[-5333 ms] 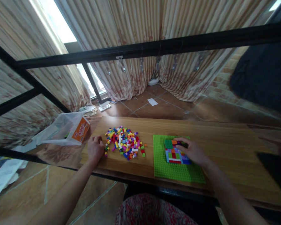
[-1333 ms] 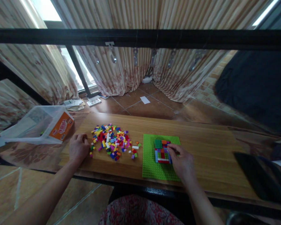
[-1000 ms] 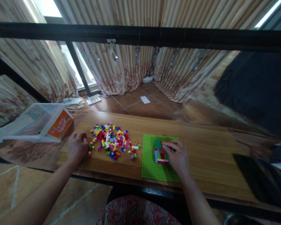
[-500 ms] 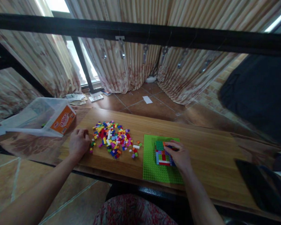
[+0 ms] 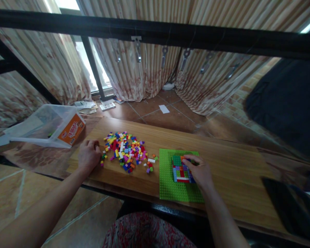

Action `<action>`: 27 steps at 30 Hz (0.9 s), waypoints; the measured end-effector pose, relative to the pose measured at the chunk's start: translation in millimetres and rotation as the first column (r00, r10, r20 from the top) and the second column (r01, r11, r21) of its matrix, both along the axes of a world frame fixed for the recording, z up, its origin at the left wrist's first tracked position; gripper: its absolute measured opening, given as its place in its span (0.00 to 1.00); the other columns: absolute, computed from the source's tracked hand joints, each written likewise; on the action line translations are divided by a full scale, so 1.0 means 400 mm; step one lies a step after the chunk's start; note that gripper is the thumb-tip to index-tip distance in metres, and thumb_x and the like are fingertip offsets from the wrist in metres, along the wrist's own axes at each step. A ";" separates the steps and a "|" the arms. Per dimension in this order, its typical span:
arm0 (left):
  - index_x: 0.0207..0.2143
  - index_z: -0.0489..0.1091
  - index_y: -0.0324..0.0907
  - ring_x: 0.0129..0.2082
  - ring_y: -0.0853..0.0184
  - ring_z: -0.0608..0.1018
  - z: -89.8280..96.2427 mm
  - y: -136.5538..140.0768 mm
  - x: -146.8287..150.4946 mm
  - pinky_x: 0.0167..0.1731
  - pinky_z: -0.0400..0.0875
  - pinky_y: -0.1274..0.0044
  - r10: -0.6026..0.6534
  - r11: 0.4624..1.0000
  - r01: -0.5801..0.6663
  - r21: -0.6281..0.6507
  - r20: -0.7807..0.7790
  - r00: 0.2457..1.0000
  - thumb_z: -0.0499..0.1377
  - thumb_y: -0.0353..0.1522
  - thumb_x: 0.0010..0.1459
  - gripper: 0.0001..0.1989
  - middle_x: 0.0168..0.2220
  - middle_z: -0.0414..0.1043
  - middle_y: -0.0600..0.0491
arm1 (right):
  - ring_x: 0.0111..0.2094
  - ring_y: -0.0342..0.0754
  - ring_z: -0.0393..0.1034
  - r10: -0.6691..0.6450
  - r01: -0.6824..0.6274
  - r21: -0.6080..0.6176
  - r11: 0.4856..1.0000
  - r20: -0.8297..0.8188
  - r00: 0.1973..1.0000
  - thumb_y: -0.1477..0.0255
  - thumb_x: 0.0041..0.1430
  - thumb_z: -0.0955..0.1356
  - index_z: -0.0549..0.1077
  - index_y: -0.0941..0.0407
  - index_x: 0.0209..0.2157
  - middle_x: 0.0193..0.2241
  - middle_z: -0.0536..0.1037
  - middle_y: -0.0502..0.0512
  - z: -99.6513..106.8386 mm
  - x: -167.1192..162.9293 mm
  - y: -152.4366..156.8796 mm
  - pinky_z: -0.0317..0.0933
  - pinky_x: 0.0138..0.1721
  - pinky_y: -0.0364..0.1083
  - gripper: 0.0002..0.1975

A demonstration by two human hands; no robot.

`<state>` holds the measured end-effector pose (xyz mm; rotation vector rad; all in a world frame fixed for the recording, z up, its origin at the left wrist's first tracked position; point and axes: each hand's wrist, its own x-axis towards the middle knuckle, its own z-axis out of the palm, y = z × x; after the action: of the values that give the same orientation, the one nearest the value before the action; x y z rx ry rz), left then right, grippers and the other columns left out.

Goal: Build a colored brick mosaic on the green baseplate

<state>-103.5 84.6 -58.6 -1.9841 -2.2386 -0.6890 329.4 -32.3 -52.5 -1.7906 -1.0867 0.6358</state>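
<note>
The brick patch (image 5: 181, 168) sits mid green baseplate (image 5: 179, 177). Right hand (image 5: 199, 171) has fingertips pressing its top edge, nothing pinched as far as I can tell. Left hand (image 5: 89, 155) rests curled left of the loose brick pile (image 5: 127, 151); whether it holds a brick is hidden. Bricks look light, rigid, tiny, so best pinched by the sides.

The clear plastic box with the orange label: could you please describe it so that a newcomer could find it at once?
Start at the wooden table and go to its far left end, past the pile of loose bricks and the left hand. There the clear plastic box sits tilted. It is the only container in view, and its orange label faces the bricks.
</note>
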 end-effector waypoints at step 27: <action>0.38 0.73 0.40 0.45 0.55 0.73 0.009 0.001 0.006 0.47 0.68 0.67 -0.013 1.000 0.013 -0.005 0.016 1.000 0.49 0.31 0.56 0.15 0.41 0.72 0.42 | 0.40 0.53 0.75 -0.001 0.003 0.039 0.999 -0.043 0.999 0.53 0.49 0.71 0.81 0.53 0.36 0.38 0.82 0.55 -0.009 0.017 -0.006 0.66 0.45 0.53 0.19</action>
<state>-101.1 84.9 -54.9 -2.0043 -2.2406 -0.7042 336.1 -34.6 -56.2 -1.7370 -1.0609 0.6453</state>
